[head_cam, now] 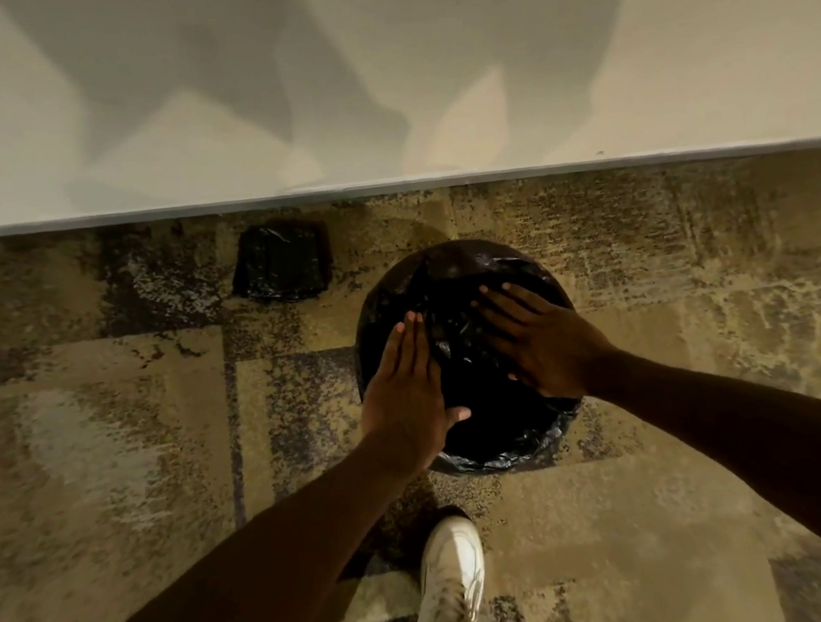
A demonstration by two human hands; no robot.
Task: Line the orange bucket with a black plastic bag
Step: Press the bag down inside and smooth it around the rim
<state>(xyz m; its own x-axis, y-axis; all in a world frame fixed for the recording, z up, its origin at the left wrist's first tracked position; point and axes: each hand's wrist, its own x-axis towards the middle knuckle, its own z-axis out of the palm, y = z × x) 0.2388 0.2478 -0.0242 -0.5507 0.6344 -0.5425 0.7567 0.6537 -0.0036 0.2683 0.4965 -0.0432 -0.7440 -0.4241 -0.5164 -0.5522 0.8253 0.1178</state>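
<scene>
Head view, looking straight down at the floor (pixel 105 451), patterned tan and dark carpet, with a pale wall (pixel 367 57) running along the far edge.

The bucket sits on the floor near the wall, about mid-width. It is fully covered by the black plastic bag (pixel 490 430); no orange shows, so the bucket itself can't be confirmed by colour, only by the round outline. Bag plastic is draped over the rim all round, with crumpled slack bunched at the near edge, and it sags dark into the middle.

Left hand (pixel 405 394): flat, fingers straight and together, thumb spread toward the centre, palm down on the bag over the left part of the rim. Grip apart, pressing rather than clasping.

Right hand (pixel 541 341): flat, fingers spread, palm down on the bag over the right part of the opening, fingertips pointing toward the far-left rim. Grip apart as well, nothing pinched.

The hands are near each other but not touching; wrinkled bag shows between them.

A folded stack of black bags (pixel 281 262) lies on the floor just left of the bucket, close to the wall, apart from both hands.

One white shoe (pixel 448 590) stands on the floor at the near edge, just short of the bucket.
</scene>
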